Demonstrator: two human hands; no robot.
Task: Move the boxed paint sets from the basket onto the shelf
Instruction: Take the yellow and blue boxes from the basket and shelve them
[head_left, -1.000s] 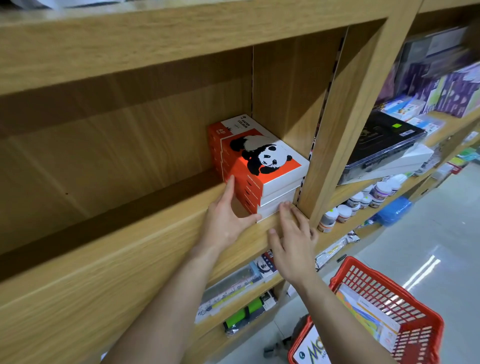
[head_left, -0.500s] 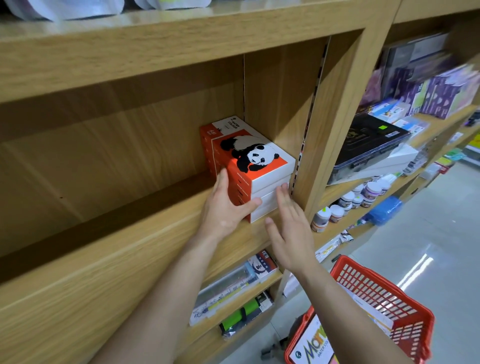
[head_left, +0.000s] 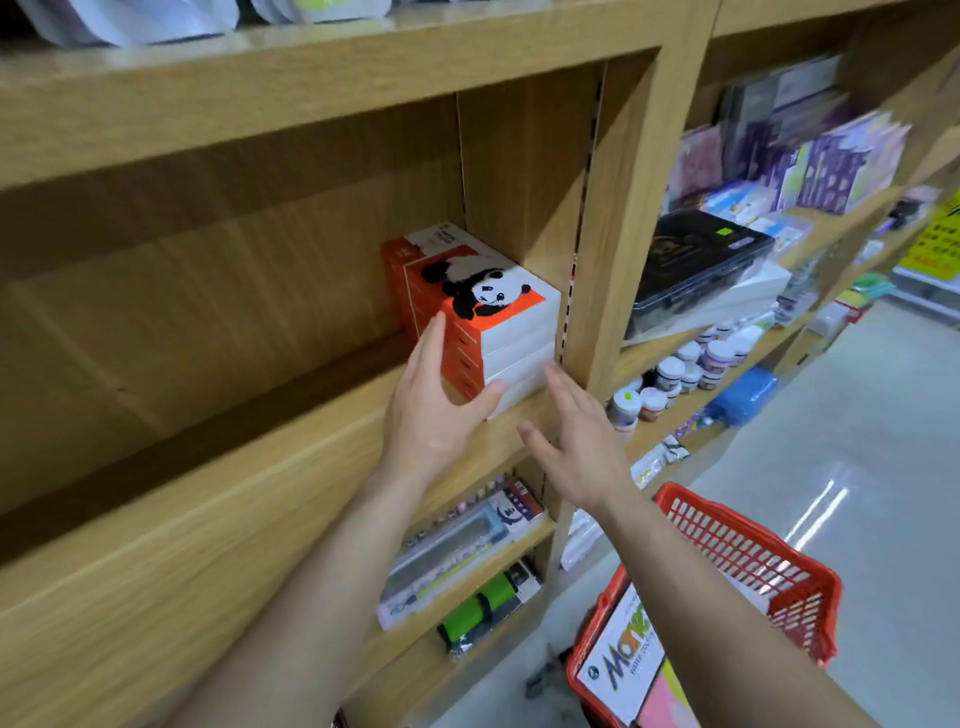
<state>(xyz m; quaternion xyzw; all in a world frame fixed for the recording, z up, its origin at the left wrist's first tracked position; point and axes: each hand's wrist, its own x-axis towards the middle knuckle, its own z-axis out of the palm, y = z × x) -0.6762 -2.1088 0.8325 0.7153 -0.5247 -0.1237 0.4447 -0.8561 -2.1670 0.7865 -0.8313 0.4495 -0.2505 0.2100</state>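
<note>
A stack of orange-and-white panda paint boxes (head_left: 493, 312) stands on the wooden shelf (head_left: 260, 467), tight against the right divider. My left hand (head_left: 436, 410) rests against the stack's front left corner, thumb on the white front faces and fingers along the orange side. My right hand (head_left: 576, 447) hovers just in front of the stack with fingers spread, holding nothing and a little off the boxes. The red basket (head_left: 753, 561) sits low at the right, with a boxed watercolour set (head_left: 623, 660) standing in it.
An upright wooden divider (head_left: 618, 249) borders the stack on the right. Beyond it lie a black case (head_left: 696, 265), small paint jars (head_left: 675, 374) and purple boxes (head_left: 841, 161). Lower shelves hold packaged pens (head_left: 457, 545). The left part of the shelf bay is bare wood. Pale floor lies at right.
My right hand has drawn back from the front of the stack. My left hand stays on the stack's corner. The view has shifted slightly left and up.
</note>
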